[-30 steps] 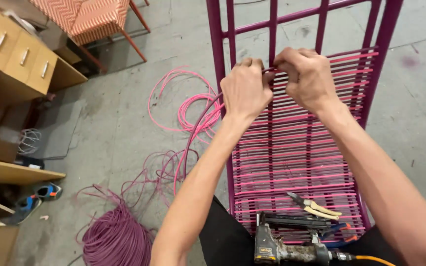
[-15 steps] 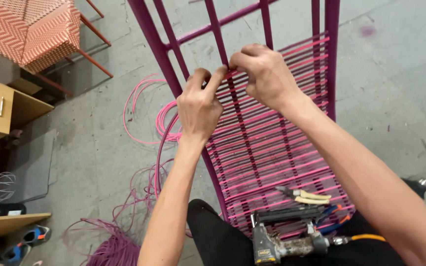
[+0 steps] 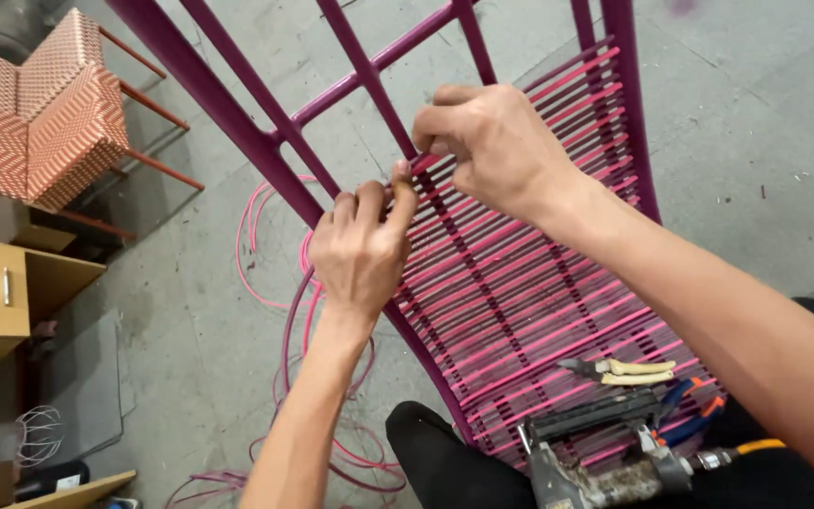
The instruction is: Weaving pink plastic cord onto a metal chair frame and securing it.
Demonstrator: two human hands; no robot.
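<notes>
At the upper edge of the woven seat on the magenta chair frame (image 3: pixel 237 118), the left hand (image 3: pixel 360 254) pinches a pink cord (image 3: pixel 520 283) against a bar while the right hand (image 3: pixel 492 146), fingers curled narrow just above it, grips the same strand, whose long axis crosses the frame.

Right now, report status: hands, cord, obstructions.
Left hand and right hand pinching pink cord at purple frame. Staple gun, pliers resting on weave, clear of hands.
</notes>
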